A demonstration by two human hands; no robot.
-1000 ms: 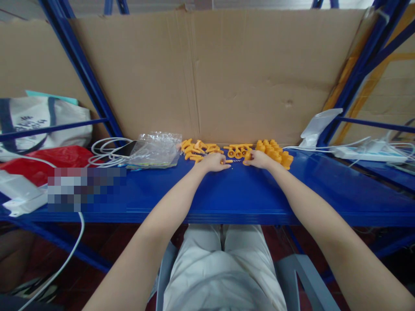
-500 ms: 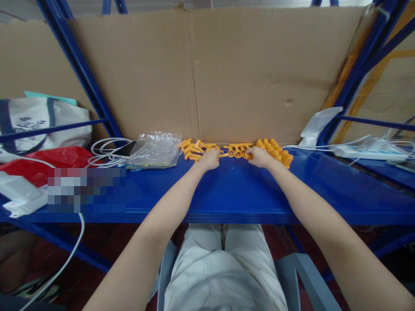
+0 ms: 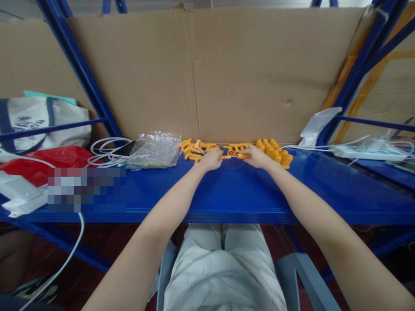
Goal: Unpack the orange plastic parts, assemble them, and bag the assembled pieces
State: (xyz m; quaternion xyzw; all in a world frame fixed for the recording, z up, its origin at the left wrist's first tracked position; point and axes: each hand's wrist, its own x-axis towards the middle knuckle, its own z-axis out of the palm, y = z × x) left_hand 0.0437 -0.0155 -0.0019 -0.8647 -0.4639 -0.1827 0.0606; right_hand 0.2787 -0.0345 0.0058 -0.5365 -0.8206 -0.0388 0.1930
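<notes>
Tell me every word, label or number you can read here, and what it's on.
Nothing reads clearly.
Dark print on the white tote bag: too blurred to read.
Small red mark on the white box: too small to read.
No lettering shows on the orange plastic parts.

Orange plastic parts [image 3: 274, 151] (smooth) on glossy metal shelf [image 3: 233, 194]

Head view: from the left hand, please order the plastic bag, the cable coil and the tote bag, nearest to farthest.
1. plastic bag: just to the left of the left hand.
2. cable coil: farther left, partly under the bag's edge.
3. tote bag: far left, at the picture's edge.
</notes>
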